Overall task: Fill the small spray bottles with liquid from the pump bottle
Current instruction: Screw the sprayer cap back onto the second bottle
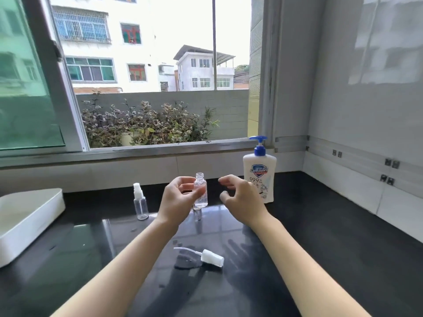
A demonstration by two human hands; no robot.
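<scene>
Nearest the camera, a white plastic spray head with a thin dip tube [207, 257] lies on its side on the glossy black desk [332, 259]. It sits between the two bare forearms, with the tube pointing left.

Farther in, the left hand [177, 200] holds an uncapped small clear plastic bottle [201, 191] upright. Its grip is clamped on the bottle's body, thumb and fingertips pinching it from the left, and the threaded neck stands open above the fingers. The bottle's base is close over the desk; whether it touches the surface is hard to tell, because something small and clear shows right under it. The right hand [240, 197] is just to the right of this bottle and does not touch it. Its grip is apart, the fingers loosely curved and holding nothing.

To the left of the left hand, and apart from it, a capped small clear plastic spray bottle [141, 202] stands upright on the desk with its white spray head fitted. At the far left a white rectangular plastic tray [29, 216] rests on the desk.

Behind the right hand, a white plastic pump bottle with a blue pump top [259, 172] stands upright near the back edge of the desk. The hand's fingers hide part of its lower front, and its spout points left.

Beyond the desk runs a metal window sill [160, 148] under an open window. Outside are leafy potted plants [146, 124] against a grey block wall, with pale buildings [103, 42] behind them.
</scene>
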